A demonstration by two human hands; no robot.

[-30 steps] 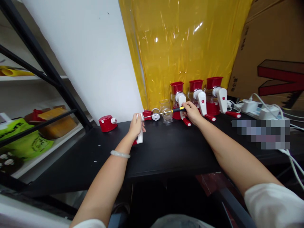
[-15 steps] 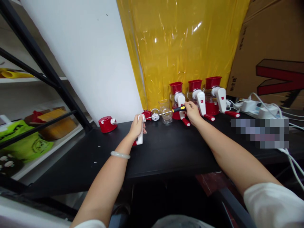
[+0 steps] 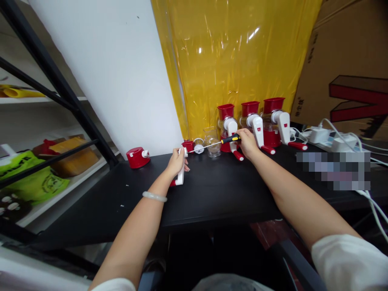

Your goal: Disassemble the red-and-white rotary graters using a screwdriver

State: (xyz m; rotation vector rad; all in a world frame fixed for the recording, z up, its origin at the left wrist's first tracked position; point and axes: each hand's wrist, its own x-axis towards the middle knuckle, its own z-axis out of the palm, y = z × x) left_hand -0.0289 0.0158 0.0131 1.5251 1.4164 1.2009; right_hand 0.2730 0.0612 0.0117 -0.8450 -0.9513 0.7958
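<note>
The left hand (image 3: 176, 162) is clasping the white crank (image 3: 180, 174), hub end facing right, apparently bracing it against the screwdriver (image 3: 230, 139). The right hand (image 3: 247, 144), farther right, is pinching that tool's handle, seemingly keeping the shaft aligned. Beyond, on the tabletop (image 3: 212, 194), three grinders (image 3: 257, 127) are standing.

I'm watching remotely through a head-worn camera facing forward and down from behind and above the gripping left hand (image 3: 176, 162) and right hand (image 3: 247, 144), framing both forearms (image 3: 133, 234).
</note>
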